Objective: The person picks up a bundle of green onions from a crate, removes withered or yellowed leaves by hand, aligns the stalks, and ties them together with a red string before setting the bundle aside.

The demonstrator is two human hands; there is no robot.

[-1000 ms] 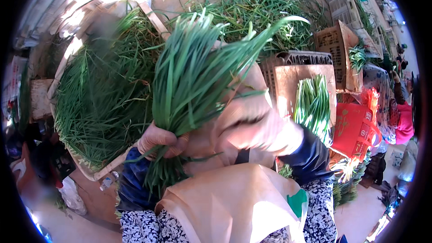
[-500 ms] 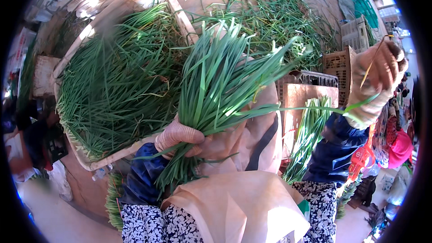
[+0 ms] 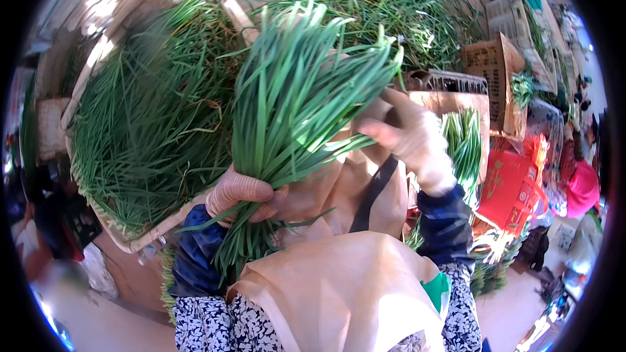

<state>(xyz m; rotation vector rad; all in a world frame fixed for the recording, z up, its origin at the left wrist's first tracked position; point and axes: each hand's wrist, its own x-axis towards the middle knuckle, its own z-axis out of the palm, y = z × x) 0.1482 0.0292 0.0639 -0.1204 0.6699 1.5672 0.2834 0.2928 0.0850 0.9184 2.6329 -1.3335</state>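
Observation:
A thick bunch of garlic chives [image 3: 287, 101] stands fanned upward in front of my chest. My left hand [image 3: 242, 194], in a pale glove, is wrapped round its lower part, and the short ends hang below the fist. On the right, beside the leaves' outer edge, my gloved right hand [image 3: 417, 137] is blurred by motion. Its thumb and fingers are apart, and I see nothing held in them. To the left lies a large pale-rimmed crate [image 3: 140, 238] heaped with loose chives [image 3: 153, 130].
More loose greens [image 3: 398, 16] are spread at the back. A bundle of chives [image 3: 462, 150] lies on the right, near a brown crate [image 3: 489, 85] and a red box [image 3: 505, 189]. A beige apron [image 3: 339, 287] covers my lap.
My right hand has come down and left to the bunch; the thin yellowish strand it held no longer shows. The long leaf stretching rightward is also out of sight. My left hand keeps its grip.

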